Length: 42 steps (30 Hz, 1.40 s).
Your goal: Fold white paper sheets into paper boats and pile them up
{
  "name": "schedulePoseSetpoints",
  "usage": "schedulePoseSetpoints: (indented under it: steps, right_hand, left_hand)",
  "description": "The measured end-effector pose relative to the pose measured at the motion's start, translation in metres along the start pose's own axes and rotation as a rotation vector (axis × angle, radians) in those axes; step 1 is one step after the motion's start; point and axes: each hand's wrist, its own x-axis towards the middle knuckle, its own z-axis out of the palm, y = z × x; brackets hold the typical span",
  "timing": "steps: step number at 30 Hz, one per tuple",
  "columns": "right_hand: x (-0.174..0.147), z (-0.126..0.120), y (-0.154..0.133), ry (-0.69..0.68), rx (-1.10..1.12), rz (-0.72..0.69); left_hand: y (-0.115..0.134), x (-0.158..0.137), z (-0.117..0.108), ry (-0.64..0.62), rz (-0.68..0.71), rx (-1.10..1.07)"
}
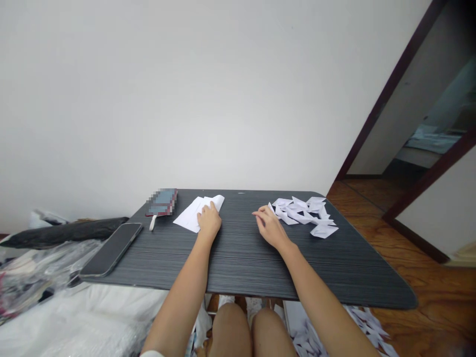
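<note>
White paper sheets lie in a loose stack on the dark table, left of the middle. My left hand is closed on the sheets' right side, where one paper edge curls upward. My right hand hovers low over the table, fingers partly bent and apart, with nothing visible between them. Right beside it is a spread pile of folded white paper pieces, the closest one touching or just behind the hand's knuckles.
On the dark table, a phone lies at the left edge, with a blurred-out box-like item and a small white object behind it. More folded papers sit below the table at right. A white wall stands behind.
</note>
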Motion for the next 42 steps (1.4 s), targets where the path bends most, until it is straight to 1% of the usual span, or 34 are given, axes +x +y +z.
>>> schedulePoseSetpoints:
  steps: [3, 7, 9, 11, 13, 15, 16, 18, 19, 21, 22, 23, 25, 27, 28, 29, 31, 33, 38, 40, 42]
  right_hand:
    - [-0.002, 0.004, -0.001, -0.044, 0.037, -0.006]
    - [-0.003, 0.006, 0.0, -0.047, 0.061, 0.012]
    - [-0.003, 0.007, 0.0, -0.045, 0.069, 0.02]
    - [-0.002, 0.008, 0.0, -0.044, 0.074, 0.028]
    - [-0.002, 0.008, 0.001, -0.043, 0.079, 0.035]
    - [-0.002, 0.009, 0.001, -0.044, 0.087, 0.044]
    - [-0.001, 0.01, 0.002, -0.043, 0.094, 0.053]
    - [-0.001, 0.012, 0.004, -0.042, 0.125, 0.082]
    - [0.0, 0.013, 0.004, -0.037, 0.153, 0.106]
    - [0.001, 0.016, 0.005, -0.02, 0.235, 0.18]
    - [0.003, 0.017, 0.006, -0.011, 0.284, 0.228]
    - [0.004, 0.018, 0.005, -0.004, 0.338, 0.278]
    - [0.006, 0.018, 0.004, -0.02, 0.461, 0.362]
    - [0.007, 0.017, 0.003, -0.054, 0.571, 0.414]
    - [0.007, 0.016, 0.002, -0.061, 0.606, 0.437]
    - [0.007, 0.015, 0.002, -0.058, 0.627, 0.461]
    - [0.006, 0.013, 0.001, -0.038, 0.645, 0.505]
    - [0.006, 0.011, 0.002, -0.026, 0.661, 0.534]
    - [0.006, 0.007, 0.005, -0.015, 0.724, 0.599]
    - [0.007, 0.006, 0.007, -0.013, 0.793, 0.622]
    - [0.008, 0.003, 0.008, 0.0, 0.892, 0.632]
  left_hand:
    - [-0.006, 0.004, -0.001, -0.006, -0.017, -0.008]
    - [-0.013, 0.01, -0.001, 0.016, -0.064, -0.029]
    - [-0.014, 0.01, -0.004, 0.094, -0.08, -0.057]
    - [-0.012, 0.009, -0.009, 0.221, -0.052, -0.122]
    - [-0.008, 0.007, -0.013, 0.325, 0.028, -0.25]
    - [-0.001, 0.006, -0.015, 0.343, 0.124, -0.45]
    - [0.003, 0.006, -0.015, 0.32, 0.166, -0.575]
    - [0.01, 0.005, -0.013, 0.202, 0.224, -0.86]
    - [0.014, 0.004, -0.012, 0.105, 0.238, -1.012]
    - [0.02, 0.002, -0.01, -0.168, 0.237, -1.3]
    - [0.022, 0.0, -0.009, -0.307, 0.228, -1.411]
    - [0.024, -0.002, -0.01, -0.432, 0.218, -1.496]
    - [0.027, -0.006, -0.011, -0.633, 0.208, -1.582]
    - [0.028, -0.009, -0.011, -0.788, 0.219, -1.588]
    - [0.028, -0.01, -0.011, -0.841, 0.219, -1.575]
    - [0.028, -0.01, -0.01, -0.872, 0.212, -1.557]
    - [0.028, -0.009, -0.007, -0.868, 0.177, -1.53]
    - [0.027, -0.007, -0.004, -0.805, 0.157, -1.517]
    - [0.023, -0.002, -0.001, -0.616, 0.221, -1.426]
    - [0.022, -0.001, -0.002, -0.575, 0.218, -1.404]
    - [0.021, -0.001, -0.003, -0.564, 0.213, -1.404]
